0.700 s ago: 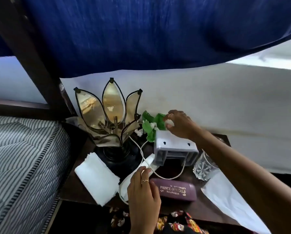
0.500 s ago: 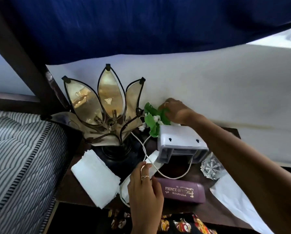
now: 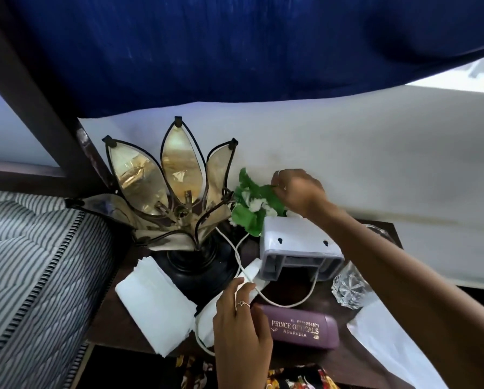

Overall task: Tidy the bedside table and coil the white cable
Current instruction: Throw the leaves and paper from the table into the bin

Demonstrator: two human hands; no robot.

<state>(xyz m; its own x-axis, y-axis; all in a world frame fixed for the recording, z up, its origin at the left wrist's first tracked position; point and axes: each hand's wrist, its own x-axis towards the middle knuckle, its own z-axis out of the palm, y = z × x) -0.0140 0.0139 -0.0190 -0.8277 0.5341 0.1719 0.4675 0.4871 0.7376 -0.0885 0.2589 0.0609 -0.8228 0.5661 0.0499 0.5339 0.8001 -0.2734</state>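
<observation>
White cable (image 3: pixel 242 259) is found mid-table: it runs from behind the lotus-shaped lamp (image 3: pixel 176 192), crosses a flat white adapter block (image 3: pixel 252 272), loops in front of the white plastic box (image 3: pixel 297 248), and a second loop hangs off the front edge of the bedside table (image 3: pixel 314 294). Left hand (image 3: pixel 242 318) is laid on the cable and adapter, fingers loosely curled; whether the cable is actually pinched cannot be told. Right hand (image 3: pixel 297 190) is pinched narrow on the green leaf sprig (image 3: pixel 253 204) at the back by the wall, just behind the box. Step in hand is judged to be clearing the sprig so the cable run can be freed. Sprig should be lifted straight up, not dragged, since the cable passes near its base and a snag would tug the lamp. Cable is best gathered from the free end and pulled slack-first; the strand under the box should be released by lifting the box, not by yanking. Cut glass tumbler (image 3: pixel 350 290) sits just right of the box and could be knocked by the right forearm. Purple spectacle case (image 3: pixel 300 327) and folded white tissues (image 3: pixel 156 301) lie either side of the left hand and can be squared up later.
</observation>
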